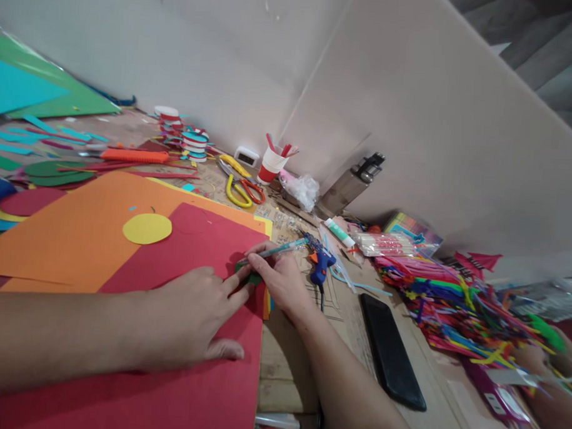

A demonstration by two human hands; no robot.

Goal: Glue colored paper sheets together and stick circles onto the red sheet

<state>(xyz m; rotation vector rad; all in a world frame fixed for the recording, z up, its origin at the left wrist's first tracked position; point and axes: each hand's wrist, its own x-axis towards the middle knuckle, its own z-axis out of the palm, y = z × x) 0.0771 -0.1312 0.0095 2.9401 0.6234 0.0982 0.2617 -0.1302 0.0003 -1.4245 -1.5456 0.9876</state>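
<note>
My right hand is closed around a pen, its tip end down by the right edge of a red paper sheet. Under the fingertips of both hands lies a small dark green piece, mostly covered, so its shape is hidden. With fingers stretched out, my left hand rests on the red sheet and presses on the green piece. A yellow paper circle lies farther left, on orange paper. Where the pen's point touches cannot be seen.
Beyond the papers are scissors, a paper cup and a bottle. A blue glue gun, glue stick and black phone lie right. Farther right are colourful pipe cleaners and another person's arm.
</note>
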